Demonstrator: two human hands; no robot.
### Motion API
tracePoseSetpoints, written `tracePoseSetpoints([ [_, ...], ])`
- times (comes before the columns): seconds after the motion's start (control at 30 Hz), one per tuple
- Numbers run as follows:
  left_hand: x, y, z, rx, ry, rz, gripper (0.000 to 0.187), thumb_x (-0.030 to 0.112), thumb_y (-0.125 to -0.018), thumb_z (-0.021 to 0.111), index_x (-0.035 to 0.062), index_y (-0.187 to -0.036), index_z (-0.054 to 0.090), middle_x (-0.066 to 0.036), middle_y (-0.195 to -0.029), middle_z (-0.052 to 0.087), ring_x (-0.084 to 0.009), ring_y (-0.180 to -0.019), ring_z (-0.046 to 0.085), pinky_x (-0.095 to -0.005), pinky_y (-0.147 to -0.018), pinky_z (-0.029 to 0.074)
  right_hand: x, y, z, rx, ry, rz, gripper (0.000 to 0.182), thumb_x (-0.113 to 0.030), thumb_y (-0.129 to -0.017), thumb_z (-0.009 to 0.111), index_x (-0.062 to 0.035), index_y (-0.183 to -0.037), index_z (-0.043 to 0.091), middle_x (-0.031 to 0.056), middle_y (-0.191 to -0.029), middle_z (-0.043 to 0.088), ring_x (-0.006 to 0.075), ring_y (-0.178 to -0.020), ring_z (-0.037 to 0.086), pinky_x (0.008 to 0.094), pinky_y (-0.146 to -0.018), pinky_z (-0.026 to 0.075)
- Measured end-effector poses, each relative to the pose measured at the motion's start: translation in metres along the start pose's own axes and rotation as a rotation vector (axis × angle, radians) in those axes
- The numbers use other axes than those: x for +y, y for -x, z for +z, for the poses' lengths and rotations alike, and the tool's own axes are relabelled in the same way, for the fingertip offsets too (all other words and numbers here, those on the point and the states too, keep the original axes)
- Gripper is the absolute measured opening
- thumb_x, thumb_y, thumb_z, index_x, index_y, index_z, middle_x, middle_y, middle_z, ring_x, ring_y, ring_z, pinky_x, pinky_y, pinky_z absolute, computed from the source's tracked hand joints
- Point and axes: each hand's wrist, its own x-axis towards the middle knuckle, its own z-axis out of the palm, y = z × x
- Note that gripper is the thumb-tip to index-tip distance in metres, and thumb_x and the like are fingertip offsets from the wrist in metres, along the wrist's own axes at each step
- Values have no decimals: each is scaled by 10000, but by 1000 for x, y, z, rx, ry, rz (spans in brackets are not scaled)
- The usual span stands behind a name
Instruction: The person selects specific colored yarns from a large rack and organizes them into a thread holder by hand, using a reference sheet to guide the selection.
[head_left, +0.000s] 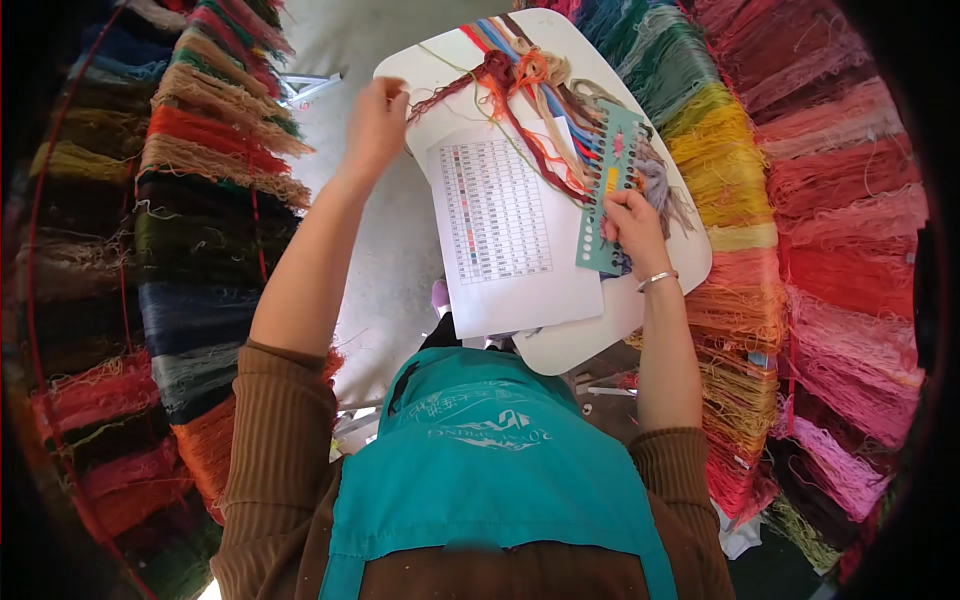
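Note:
My right hand [635, 232] grips the lower part of a teal thread card [612, 150] with punched holes along its edges. Embroidery threads in red, blue, brown and beige run from the card's holes across the board's top. My left hand [378, 125] is raised by the board's left edge, fingers closed together. Whatever they pinch is too small to make out. A dark red thread bundle [497, 68] trails toward that hand, and an orange thread tangle [535, 70] lies beside it. Under the threads rests a printed chart [500, 215] with rows of numbers and colour squares.
The sheets and threads lie on a white board [560, 345] with rounded corners. Racks of hanging thread skeins stand close on both sides, with red and dark skeins [215, 130] at left and yellow ones [715, 150] at right. Grey floor [375, 250] shows between.

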Motion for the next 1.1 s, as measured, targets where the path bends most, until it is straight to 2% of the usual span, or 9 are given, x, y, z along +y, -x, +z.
tracePoseSetpoints([
  [0.03,-1,5,0,4,-2,0,238,146,-924,608,11,-1115,650,-184,-1142,647,-291,-1040,627,-377,-885,489,-1,1,0,8,-3,-4,127,-146,-939,618,-34,-982,576,0,-649,551,84,-574,515,224,-581,411],
  [0.1,-5,22,-3,52,-164,240,257,113,-908,620,29,-1149,653,-177,-1123,649,-310,-1048,618,-381,-912,483,-2,-1,1,6,-9,-12,121,-122,-930,623,-24,-980,574,11,-631,566,95,-570,528,233,-576,425],
  [0.13,1,38,-5,-27,-215,311,277,63,-877,635,46,-1153,661,-164,-1118,650,-324,-1053,610,-391,-922,482,-1,-1,0,7,-12,-11,123,-123,-930,624,-23,-979,573,12,-633,567,95,-570,528,234,-577,427],
  [0.27,9,99,12,-151,-211,375,296,4,-822,640,57,-1111,678,-140,-1107,655,-349,-1037,604,-397,-908,492,-4,2,0,9,13,-7,133,-125,-931,628,-19,-991,575,12,-641,568,93,-573,527,233,-581,432],
  [0.37,11,122,26,-157,-251,417,291,9,-826,635,62,-1109,678,-132,-1124,653,-340,-1041,603,-403,-895,497,1,-1,-1,-5,-8,-20,144,-129,-932,631,-17,-1005,579,9,-642,567,89,-576,526,231,-580,428],
  [0.6,17,142,42,-89,-455,349,339,157,-847,649,143,-1185,653,-47,-1168,588,-264,-1129,544,-425,-898,446,0,0,-2,-8,-1,-5,146,-135,-934,633,-19,-1008,583,5,-645,568,84,-578,525,220,-572,405],
  [0.93,26,151,47,-89,-562,318,445,118,-839,613,120,-1284,591,-74,-1246,559,-270,-1198,510,-435,-945,423,4,1,1,27,-31,-43,134,-136,-947,617,-16,-999,589,-2,-642,567,85,-595,532,218,-574,405],
  [1.0,26,153,49,-62,-569,322,428,134,-875,595,153,-1302,574,-59,-1235,556,-270,-1174,511,-436,-917,420,5,0,-1,14,-64,-59,133,-138,-948,615,-17,-996,590,-3,-641,567,86,-598,533,219,-575,406],
  [1.1,26,154,51,-61,-560,304,437,124,-870,594,150,-1306,567,-60,-1247,551,-272,-1184,504,-442,-933,416,-7,5,1,19,-9,-2,140,-152,-953,610,-17,-987,588,-6,-637,562,91,-597,531,225,-586,413],
])
